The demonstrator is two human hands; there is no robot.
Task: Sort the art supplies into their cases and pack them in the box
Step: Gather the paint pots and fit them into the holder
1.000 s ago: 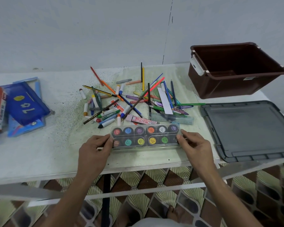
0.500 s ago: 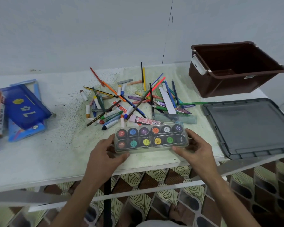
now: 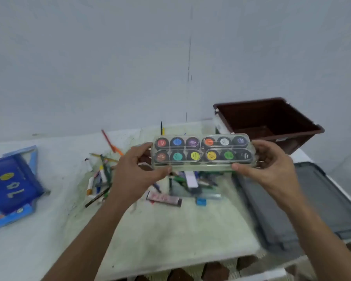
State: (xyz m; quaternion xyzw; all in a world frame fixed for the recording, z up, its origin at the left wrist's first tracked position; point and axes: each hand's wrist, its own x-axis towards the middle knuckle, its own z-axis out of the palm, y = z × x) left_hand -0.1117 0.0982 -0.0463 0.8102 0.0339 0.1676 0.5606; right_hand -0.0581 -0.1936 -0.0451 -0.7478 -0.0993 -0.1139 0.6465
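Plainly, the clear paint case is off the bench and held in the air between both hands, above the heap of loose pencils and crayons. It holds two rows of six round pots under a see-through lid, and it sits level, with its long side running left to right. The left hand grips the case's left end: its thumb lies along the near lower edge, reaching under the left pots, while the fingers curl round the far upper corner. The right hand grips the right end the same way, thumb pressed to the near lower corner and the other fingers wrapped behind the far side, so the case spans the gap between the two palms. Just behind the case's right end stands the brown box, open at the top; the case overlaps its near left corner in this view, though whether it is over the box cannot be told. To the right, under the right forearm, the grey lid lies flat on the bench. Below the case, near the heap, lie a small pink-labelled box and a blue eraser. At the far left sits a blue pencil pouch on top of a blue packet.
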